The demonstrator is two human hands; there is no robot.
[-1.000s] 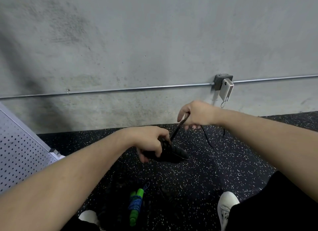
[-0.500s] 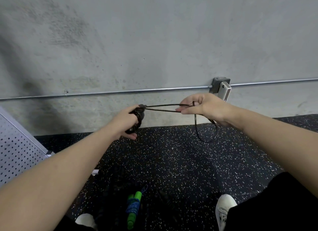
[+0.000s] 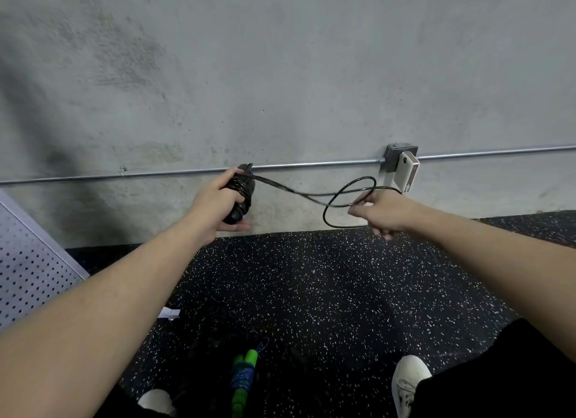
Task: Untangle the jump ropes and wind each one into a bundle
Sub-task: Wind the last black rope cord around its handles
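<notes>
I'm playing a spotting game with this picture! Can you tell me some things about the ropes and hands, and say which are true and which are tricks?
1. The left hand grips black handles with cord wound round them. True.
2. The right hand is empty. False: it holds the loose black cord.
3. The green rope bundle lies on the floor. True.
4. The black cord is all wound up. False: a loose loop hangs between the hands.

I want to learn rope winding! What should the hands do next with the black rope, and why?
Probably the right hand should carry its loose loop over to the handles for another wrap. The left hand grips the handles with coils already round them, while the rope runs slack across to the right hand's pinch, so some length is still unwound.
</notes>
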